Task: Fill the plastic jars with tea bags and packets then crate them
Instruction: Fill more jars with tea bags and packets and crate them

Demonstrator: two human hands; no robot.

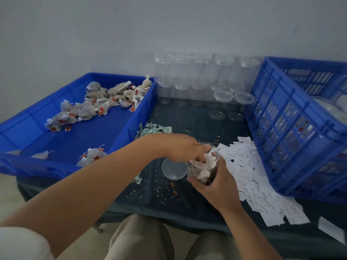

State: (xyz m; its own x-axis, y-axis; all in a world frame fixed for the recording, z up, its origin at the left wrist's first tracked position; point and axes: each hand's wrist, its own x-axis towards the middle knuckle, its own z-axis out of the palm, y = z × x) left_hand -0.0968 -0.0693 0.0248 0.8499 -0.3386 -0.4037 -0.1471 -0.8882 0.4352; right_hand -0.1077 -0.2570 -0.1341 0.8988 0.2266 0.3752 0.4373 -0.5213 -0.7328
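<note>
Right hand point(217, 182) gripped the jar point(212, 164). Left hand point(182, 149) reached inside, grip impossible to tell. The tea bags point(203, 174) probably needed gentle pressing down.

No wording can be read anywhere. The white paper packets point(249, 177) spread at four o'clock carry red printed boxes, too blurred to make out. Small red tags point(101, 111) on the tea bags point(86, 114) in the blue tray point(131, 120) at ten o'clock show no legible marks.
</note>
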